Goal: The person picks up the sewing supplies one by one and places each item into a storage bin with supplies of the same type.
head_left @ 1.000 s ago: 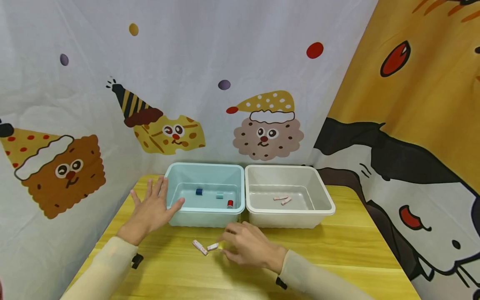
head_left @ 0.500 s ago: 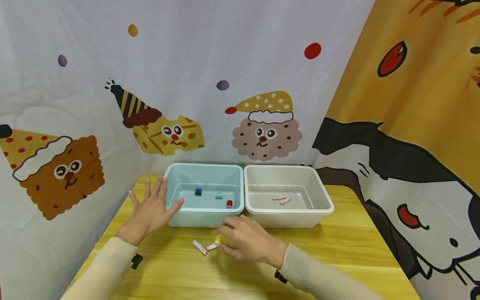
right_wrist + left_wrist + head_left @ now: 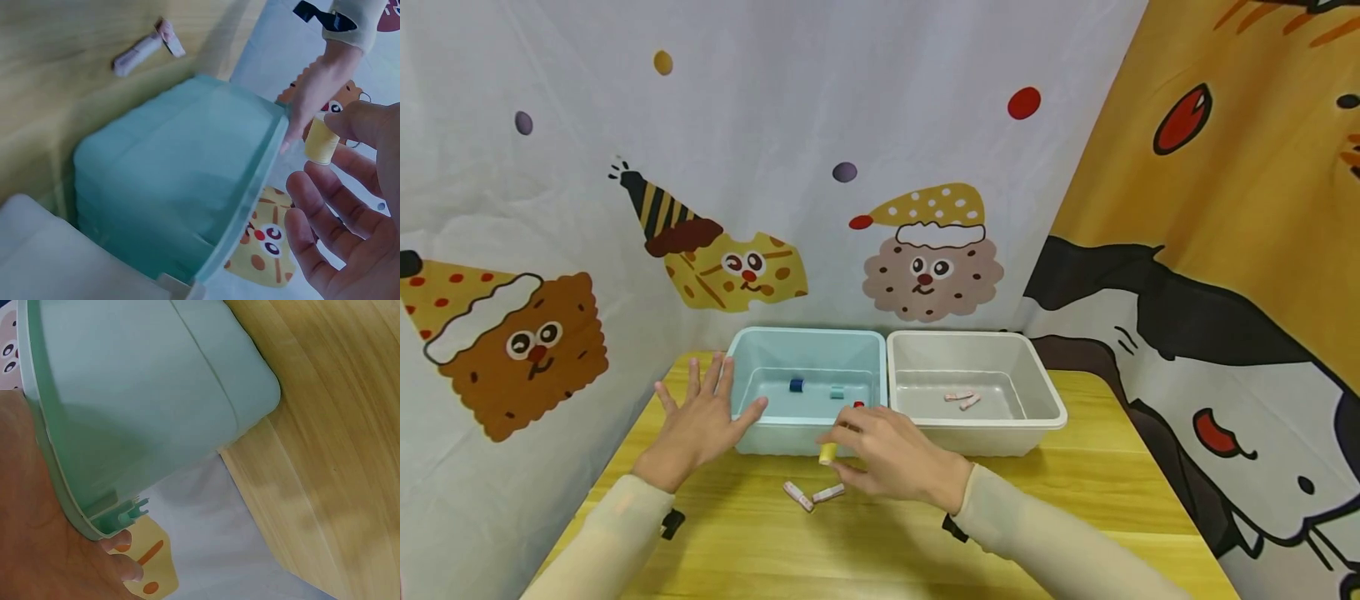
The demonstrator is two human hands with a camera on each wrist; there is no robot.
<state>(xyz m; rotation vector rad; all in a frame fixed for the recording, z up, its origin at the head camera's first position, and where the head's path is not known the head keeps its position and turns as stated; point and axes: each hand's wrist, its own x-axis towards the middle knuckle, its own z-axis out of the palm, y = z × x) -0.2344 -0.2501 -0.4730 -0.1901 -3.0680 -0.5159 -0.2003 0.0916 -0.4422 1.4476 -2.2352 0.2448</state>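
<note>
Pinching a yellow cylinder (image 3: 827,453) near upright between thumb and finger, the right hand (image 3: 891,457) was held at lower centre, below the front rim of the blue bin (image 3: 775,439), whose left rim was touched by the spread left hand (image 3: 700,425).

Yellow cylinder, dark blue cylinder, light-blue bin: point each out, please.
Yellow cylinder (image 3: 322,142): right wrist view, middle of its curved side.
Dark blue cylinder (image 3: 796,385): head view, middle of its visible body.
Light-blue bin (image 3: 778,440): head view, outer front wall, below the rim.
</note>
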